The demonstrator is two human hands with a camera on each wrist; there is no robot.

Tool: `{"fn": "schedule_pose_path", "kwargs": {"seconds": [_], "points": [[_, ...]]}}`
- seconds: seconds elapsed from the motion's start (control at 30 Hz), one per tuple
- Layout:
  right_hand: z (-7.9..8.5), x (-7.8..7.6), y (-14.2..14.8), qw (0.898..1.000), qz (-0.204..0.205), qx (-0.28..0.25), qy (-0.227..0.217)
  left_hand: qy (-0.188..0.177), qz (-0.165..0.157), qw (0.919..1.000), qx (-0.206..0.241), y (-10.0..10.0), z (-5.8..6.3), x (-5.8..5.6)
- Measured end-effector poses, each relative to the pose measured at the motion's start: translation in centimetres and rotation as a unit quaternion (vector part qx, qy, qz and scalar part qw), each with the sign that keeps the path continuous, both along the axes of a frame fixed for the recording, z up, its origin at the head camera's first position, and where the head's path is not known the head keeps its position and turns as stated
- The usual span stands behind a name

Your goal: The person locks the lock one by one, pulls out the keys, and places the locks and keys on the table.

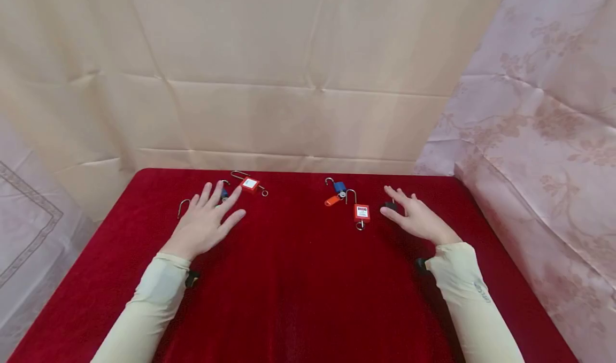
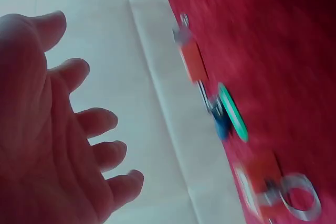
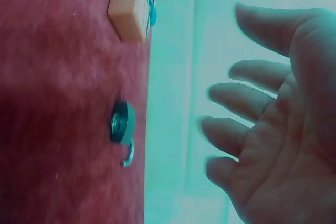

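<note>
My left hand [image 1: 202, 221] hovers with fingers spread over the left cluster of open padlocks, holding nothing. Partly behind its fingers is a blue padlock [image 1: 223, 193]; beside that lies a red padlock [image 1: 249, 184] with a white label. The left wrist view shows a green key tag [image 2: 233, 113] by the blue one and another red padlock [image 2: 260, 179] with a key ring, blurred. My right hand [image 1: 416, 216], fingers extended, is held above a small black padlock [image 3: 123, 124]. Left of it lie a labelled red padlock [image 1: 362, 213] and a blue padlock [image 1: 339, 187] with an orange key tag [image 1: 332, 200].
A red velvet cloth [image 1: 308, 288] covers the table under all the padlocks. Behind its far edge hangs a beige curtain [image 1: 298, 112]. Pale floral fabric [image 1: 553, 112] hangs along the right side, and white fabric [image 1: 29, 208] is at the left.
</note>
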State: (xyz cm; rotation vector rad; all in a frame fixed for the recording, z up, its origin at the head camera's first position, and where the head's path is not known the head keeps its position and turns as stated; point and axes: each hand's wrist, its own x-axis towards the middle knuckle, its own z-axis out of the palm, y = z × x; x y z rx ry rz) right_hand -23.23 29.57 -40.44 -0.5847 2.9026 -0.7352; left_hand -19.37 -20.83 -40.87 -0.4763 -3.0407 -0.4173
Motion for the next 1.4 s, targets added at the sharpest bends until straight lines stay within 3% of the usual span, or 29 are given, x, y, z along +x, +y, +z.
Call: {"fn": "schedule_pose_path", "kwargs": {"seconds": [0.2, 0.37, 0.5, 0.67, 0.93, 1.13, 1.4], "points": [[-0.7, -1.9, -1.3, 0.997, -0.002, -0.064, -0.048, 0.032, -0.048, 0.9973, 0.045, 3.7, 0.2, -1.1], [-1.7, -3.1, -2.4, 0.987, -0.023, -0.106, -0.115, 0.001, -0.085, 0.9913, 0.101, 6.7, -0.1, -1.7], [-2.3, -3.7, -3.1, 0.985, -0.038, -0.108, -0.130, -0.020, -0.108, 0.9869, 0.118, 8.8, -0.6, -2.2], [-2.4, -4.5, -3.8, 0.986, -0.046, -0.078, -0.139, -0.041, -0.134, 0.9825, 0.123, 10.6, -1.1, -2.6], [-2.6, -5.3, -4.3, 0.991, -0.015, -0.041, -0.129, -0.134, -0.165, 0.9632, 0.164, 14.5, -0.7, -3.8], [-2.3, -5.2, -4.7, 0.989, -0.016, -0.039, -0.145, -0.157, -0.166, 0.9634, 0.140, 17.0, -0.4, -4.6], [-2.3, -5.1, -4.7, 0.992, -0.015, 0.005, -0.129, -0.189, -0.155, 0.9602, 0.135, 18.2, -0.5, -4.6]]}}
